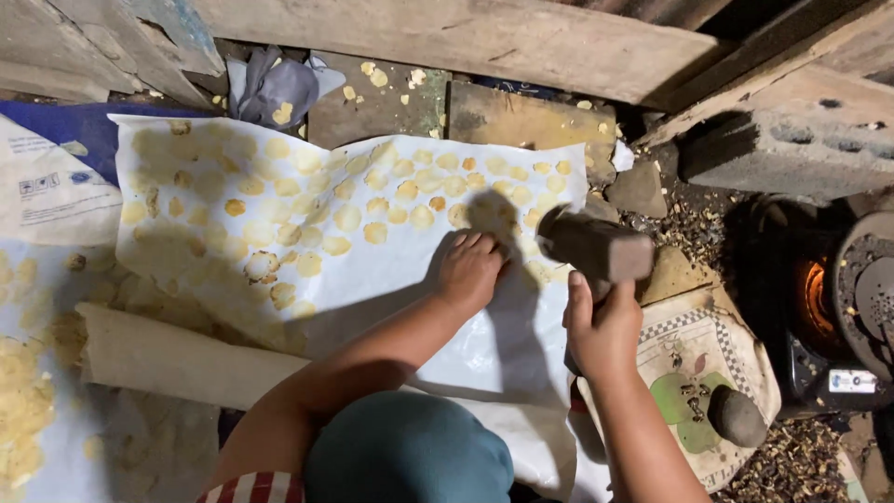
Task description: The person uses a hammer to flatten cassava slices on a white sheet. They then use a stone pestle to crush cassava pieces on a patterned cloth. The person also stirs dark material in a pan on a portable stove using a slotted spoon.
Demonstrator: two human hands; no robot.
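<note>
Head view, as I read it from my remote station: the fingers of my right hand point(603, 328) are closed around the handle of a wooden mallet point(596, 250), its blocky head raised just above the right edge of the white sheet point(391, 289); the fingers of my left hand point(468, 270) are curled, tips pressed down on that sheet, gripping nothing, just beside the mallet head; rows of flattened yellow discs point(372, 200) lie stuck across the sheet, nearest ones touching the left fingertips; a rolled edge of sheet point(177, 359) crosses below the left forearm; a rounded stone point(736, 416) rests on a printed sack point(694, 373) right of the right wrist; further right, a stove with glowing embers point(819, 293); a concrete block point(792, 149) lies above it.
</note>
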